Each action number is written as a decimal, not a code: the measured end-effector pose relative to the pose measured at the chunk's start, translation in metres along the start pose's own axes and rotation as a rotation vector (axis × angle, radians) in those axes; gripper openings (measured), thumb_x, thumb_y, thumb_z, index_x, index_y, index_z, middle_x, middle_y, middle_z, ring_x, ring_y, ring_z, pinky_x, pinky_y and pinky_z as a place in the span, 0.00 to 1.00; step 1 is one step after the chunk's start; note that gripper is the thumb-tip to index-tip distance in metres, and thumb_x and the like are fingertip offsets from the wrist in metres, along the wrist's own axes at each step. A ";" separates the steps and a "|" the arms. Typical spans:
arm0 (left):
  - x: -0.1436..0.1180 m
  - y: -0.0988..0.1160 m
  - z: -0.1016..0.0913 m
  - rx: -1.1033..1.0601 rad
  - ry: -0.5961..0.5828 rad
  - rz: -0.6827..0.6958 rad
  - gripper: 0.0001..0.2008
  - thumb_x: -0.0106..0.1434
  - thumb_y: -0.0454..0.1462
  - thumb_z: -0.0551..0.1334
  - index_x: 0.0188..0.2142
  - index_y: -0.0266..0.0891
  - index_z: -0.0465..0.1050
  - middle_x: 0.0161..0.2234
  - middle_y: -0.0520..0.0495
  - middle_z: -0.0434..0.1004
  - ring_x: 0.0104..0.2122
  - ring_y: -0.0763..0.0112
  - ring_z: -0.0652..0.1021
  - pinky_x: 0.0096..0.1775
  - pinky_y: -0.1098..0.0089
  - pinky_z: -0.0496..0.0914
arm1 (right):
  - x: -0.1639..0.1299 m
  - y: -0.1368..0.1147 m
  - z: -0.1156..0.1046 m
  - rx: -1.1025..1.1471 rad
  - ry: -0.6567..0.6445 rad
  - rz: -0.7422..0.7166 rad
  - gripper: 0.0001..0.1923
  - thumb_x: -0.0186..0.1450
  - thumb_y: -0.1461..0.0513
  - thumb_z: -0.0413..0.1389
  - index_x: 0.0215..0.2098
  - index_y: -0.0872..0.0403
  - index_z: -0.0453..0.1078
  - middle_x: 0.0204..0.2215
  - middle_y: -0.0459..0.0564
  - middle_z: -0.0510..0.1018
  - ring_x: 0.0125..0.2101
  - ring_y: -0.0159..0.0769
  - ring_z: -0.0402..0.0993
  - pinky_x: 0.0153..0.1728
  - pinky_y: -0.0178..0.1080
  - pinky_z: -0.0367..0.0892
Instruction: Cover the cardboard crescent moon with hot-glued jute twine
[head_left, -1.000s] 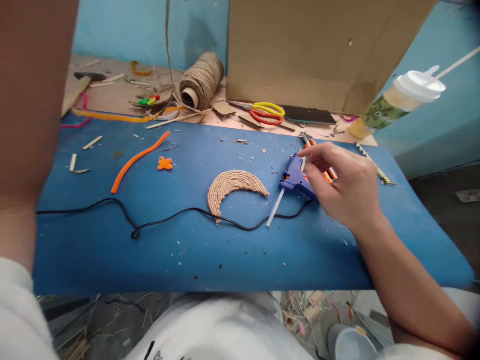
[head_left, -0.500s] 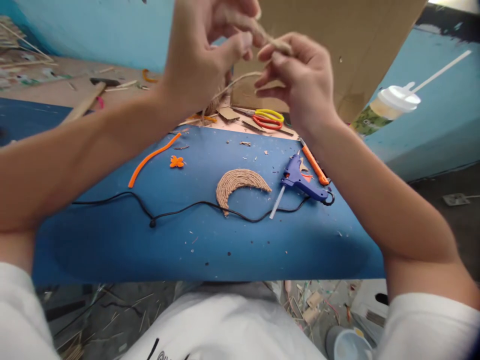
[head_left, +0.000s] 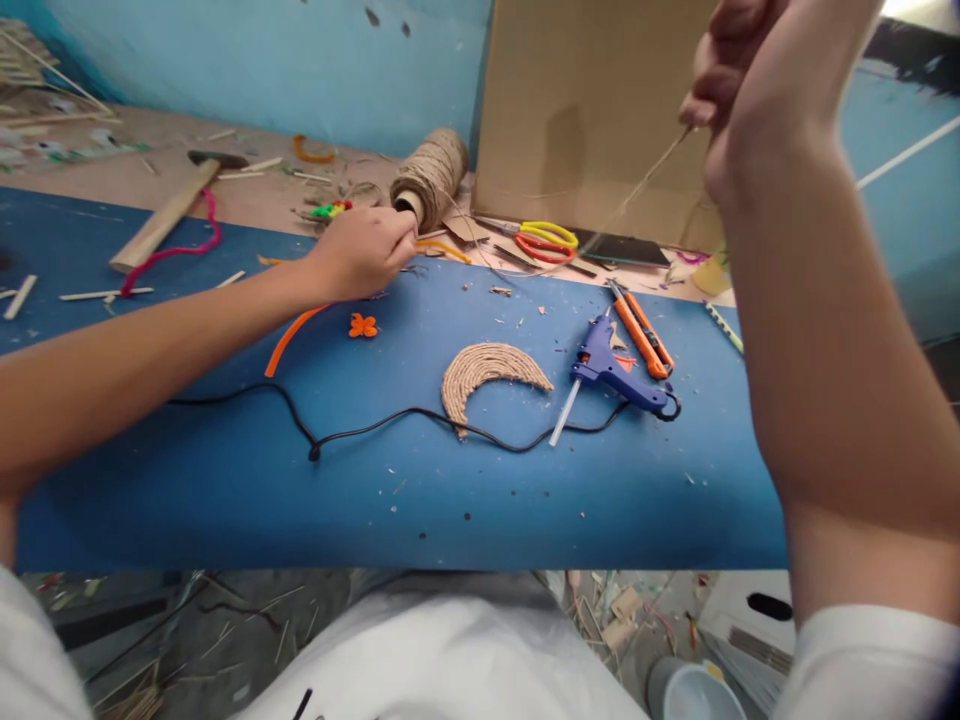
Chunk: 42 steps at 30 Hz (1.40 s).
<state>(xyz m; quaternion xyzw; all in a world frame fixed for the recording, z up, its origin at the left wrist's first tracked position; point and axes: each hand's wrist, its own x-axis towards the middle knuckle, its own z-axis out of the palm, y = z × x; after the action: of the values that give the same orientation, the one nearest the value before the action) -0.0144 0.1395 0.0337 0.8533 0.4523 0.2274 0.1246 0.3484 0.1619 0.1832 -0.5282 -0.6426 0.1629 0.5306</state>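
The two hands, which were pinching the cord together high in front of the face half a second ago, are now far apart. The left hand point(head_left: 361, 252) has dropped to the far edge of the blue work mat point(head_left: 225, 480), its fingers curled shut around the thin tan jute twine point(head_left: 645, 180) just in front of the brown twine spool point(head_left: 430, 177) lying on its side. The right hand point(head_left: 739, 70) has risen to the top right, closed in a fist with the twine pinched in it; the strand runs taut from that fist down and left toward the spool, passing in front of the upright brown cardboard sheet point(head_left: 592, 110).

On the mat the rest lies as before: the crescent-shaped piece of coiled jute point(head_left: 491, 372) in the middle, the black cable point(head_left: 315, 440) trailing across it, the blue glue gun point(head_left: 619, 372) just to its right, and the orange utility knife point(head_left: 640, 330) beside the gun. The red and yellow scissors point(head_left: 546, 240) rest beyond the mat, near the cardboard.
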 end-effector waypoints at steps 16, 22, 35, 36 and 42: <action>-0.029 0.052 -0.013 -0.034 -0.066 0.077 0.17 0.75 0.51 0.65 0.35 0.44 0.72 0.35 0.49 0.71 0.40 0.61 0.66 0.42 0.60 0.57 | -0.132 0.001 0.027 -0.810 -0.463 -0.378 0.13 0.83 0.58 0.57 0.38 0.49 0.74 0.33 0.56 0.82 0.33 0.46 0.71 0.39 0.46 0.56; -0.037 0.111 0.016 -0.622 -0.106 -0.049 0.25 0.81 0.50 0.54 0.31 0.43 0.76 0.30 0.45 0.81 0.27 0.67 0.75 0.34 0.63 0.70 | -0.154 0.010 0.048 -0.831 -0.554 -0.516 0.13 0.84 0.62 0.52 0.50 0.52 0.81 0.45 0.60 0.90 0.44 0.55 0.84 0.44 0.48 0.64; -0.076 0.109 0.017 -0.716 0.011 -0.084 0.18 0.79 0.49 0.67 0.33 0.44 0.80 0.25 0.52 0.75 0.23 0.72 0.70 0.27 0.66 0.63 | -0.138 0.023 0.057 -0.656 -0.679 -0.612 0.12 0.84 0.59 0.52 0.47 0.49 0.77 0.45 0.58 0.87 0.49 0.56 0.82 0.51 0.53 0.72; -0.078 0.109 0.019 -0.703 0.022 -0.093 0.18 0.79 0.48 0.67 0.34 0.44 0.81 0.25 0.52 0.75 0.22 0.72 0.70 0.26 0.67 0.63 | -0.139 0.022 0.056 -0.626 -0.690 -0.602 0.09 0.81 0.61 0.54 0.48 0.49 0.77 0.48 0.59 0.87 0.52 0.58 0.82 0.55 0.56 0.73; -0.088 0.121 0.030 -0.620 0.121 -0.147 0.16 0.80 0.46 0.66 0.37 0.45 0.86 0.24 0.55 0.76 0.22 0.73 0.68 0.27 0.67 0.62 | -0.169 0.010 0.032 -0.039 -0.796 -0.402 0.17 0.77 0.61 0.59 0.64 0.44 0.72 0.62 0.55 0.85 0.64 0.52 0.80 0.71 0.56 0.73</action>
<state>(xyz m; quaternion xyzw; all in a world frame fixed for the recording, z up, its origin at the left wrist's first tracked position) 0.0444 -0.0014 0.0340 0.7248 0.4285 0.3952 0.3674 0.3052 0.0328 0.0767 -0.2988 -0.8897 0.2349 0.2530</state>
